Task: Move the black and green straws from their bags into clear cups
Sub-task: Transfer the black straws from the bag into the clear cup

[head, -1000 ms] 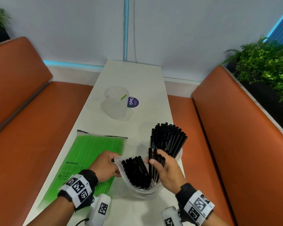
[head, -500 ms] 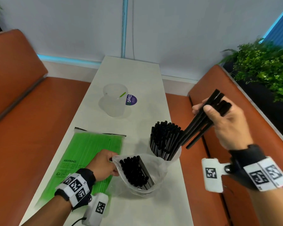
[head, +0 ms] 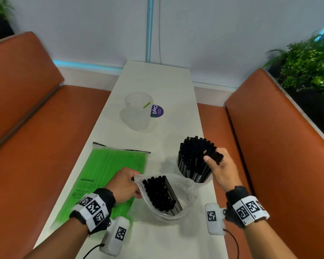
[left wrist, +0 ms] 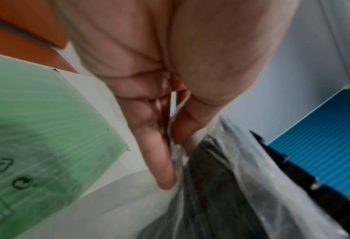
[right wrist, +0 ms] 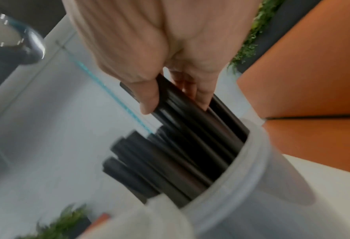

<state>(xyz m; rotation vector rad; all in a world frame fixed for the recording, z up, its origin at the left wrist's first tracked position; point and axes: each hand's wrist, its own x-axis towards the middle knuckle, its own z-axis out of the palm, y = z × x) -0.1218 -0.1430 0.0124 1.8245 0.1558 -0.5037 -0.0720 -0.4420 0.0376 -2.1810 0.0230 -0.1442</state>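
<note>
Beside green bag (head: 108,176): sticker (head: 157,111), plant (head: 310,64).

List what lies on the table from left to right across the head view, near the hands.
Green straw bag → left hand → open bag of black straws → cup of black straws → right hand.
</note>
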